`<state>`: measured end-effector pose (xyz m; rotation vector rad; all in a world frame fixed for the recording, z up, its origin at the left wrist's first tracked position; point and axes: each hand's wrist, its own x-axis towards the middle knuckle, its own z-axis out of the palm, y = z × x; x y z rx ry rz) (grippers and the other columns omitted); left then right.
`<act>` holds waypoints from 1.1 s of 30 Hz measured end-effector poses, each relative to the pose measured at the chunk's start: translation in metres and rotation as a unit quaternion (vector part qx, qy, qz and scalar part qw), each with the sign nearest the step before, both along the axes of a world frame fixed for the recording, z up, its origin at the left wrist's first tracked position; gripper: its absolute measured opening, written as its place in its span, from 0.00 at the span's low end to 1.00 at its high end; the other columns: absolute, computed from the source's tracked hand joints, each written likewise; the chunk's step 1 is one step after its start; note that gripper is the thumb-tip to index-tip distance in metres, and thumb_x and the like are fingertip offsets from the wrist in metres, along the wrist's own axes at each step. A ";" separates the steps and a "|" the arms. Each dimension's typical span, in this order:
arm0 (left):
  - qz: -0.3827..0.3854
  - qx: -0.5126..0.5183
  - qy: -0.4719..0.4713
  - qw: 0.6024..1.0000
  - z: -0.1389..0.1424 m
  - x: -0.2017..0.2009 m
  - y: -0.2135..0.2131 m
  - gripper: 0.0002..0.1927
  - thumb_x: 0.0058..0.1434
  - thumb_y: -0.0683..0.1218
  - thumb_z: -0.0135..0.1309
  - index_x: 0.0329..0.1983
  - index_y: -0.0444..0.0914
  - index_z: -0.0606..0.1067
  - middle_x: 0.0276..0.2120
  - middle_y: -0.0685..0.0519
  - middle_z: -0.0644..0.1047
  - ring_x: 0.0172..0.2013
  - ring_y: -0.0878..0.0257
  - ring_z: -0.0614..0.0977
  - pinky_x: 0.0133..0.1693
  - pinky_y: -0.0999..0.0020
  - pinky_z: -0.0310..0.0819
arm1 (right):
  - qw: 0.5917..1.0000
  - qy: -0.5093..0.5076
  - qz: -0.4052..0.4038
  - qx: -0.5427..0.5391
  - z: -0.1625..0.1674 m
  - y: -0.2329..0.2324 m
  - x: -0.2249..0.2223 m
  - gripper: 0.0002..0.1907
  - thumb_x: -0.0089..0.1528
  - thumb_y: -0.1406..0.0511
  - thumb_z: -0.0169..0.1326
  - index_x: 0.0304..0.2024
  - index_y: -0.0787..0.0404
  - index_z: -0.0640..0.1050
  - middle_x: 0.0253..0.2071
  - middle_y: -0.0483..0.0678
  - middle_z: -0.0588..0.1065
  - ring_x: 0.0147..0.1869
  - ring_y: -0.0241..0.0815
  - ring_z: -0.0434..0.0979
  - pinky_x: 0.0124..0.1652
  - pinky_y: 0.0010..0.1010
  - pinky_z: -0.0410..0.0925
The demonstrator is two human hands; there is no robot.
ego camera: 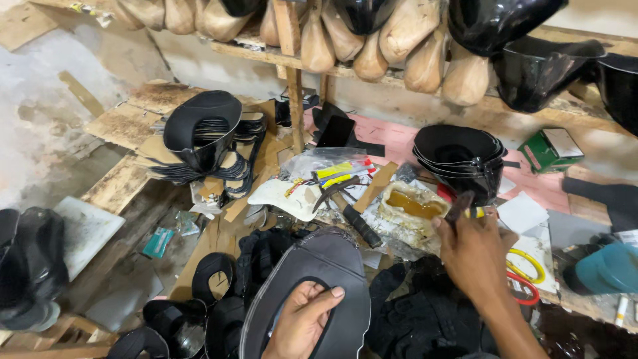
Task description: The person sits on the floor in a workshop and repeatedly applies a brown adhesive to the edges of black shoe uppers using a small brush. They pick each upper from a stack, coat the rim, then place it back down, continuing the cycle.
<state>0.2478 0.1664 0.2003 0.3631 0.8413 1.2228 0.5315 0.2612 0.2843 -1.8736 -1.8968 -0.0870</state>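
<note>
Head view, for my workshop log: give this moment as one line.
left hand: grips black shoe upper | right hand: holds brush at glue pot | bench: cluttered

Wooden shoe lasts [372, 40] hang in a row along upper shelf [252, 50], w/ glossy black uppers [531, 73] at right. Stack of black cut pieces [203, 133] sits left on cardboard. Nested black heel pieces [458, 156] mid-right, green box [550, 149] just beyond. Hammer [349, 209] lies on counter [392, 143]; teal cap [608, 266] far right.
</note>
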 end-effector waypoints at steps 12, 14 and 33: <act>-0.110 0.059 -0.008 0.992 0.021 0.021 0.001 0.17 0.60 0.37 0.63 0.19 0.41 0.69 0.18 0.61 0.68 0.20 0.75 0.66 0.24 0.76 0.56 | 0.827 0.535 0.164 -0.057 -0.030 -0.072 -0.014 0.15 0.66 0.62 0.52 0.43 0.68 0.81 0.38 0.46 0.79 0.43 0.36 0.76 0.47 0.29 0.68; -0.110 0.064 -0.004 0.992 0.023 0.020 0.001 0.16 0.61 0.38 0.62 0.20 0.41 0.70 0.18 0.60 0.69 0.21 0.74 0.67 0.26 0.76 0.57 | 0.814 0.547 0.184 -0.068 -0.037 -0.077 -0.012 0.14 0.67 0.62 0.51 0.43 0.68 0.80 0.37 0.46 0.79 0.42 0.37 0.77 0.46 0.29 0.68; -0.114 0.040 0.154 0.981 0.009 0.023 0.009 0.13 0.62 0.46 0.62 0.30 0.40 0.69 0.25 0.59 0.66 0.29 0.71 0.65 0.33 0.72 0.60 | 0.795 0.594 0.081 -0.095 -0.039 -0.082 -0.033 0.15 0.66 0.63 0.52 0.46 0.70 0.80 0.36 0.50 0.82 0.43 0.39 0.80 0.49 0.31 0.70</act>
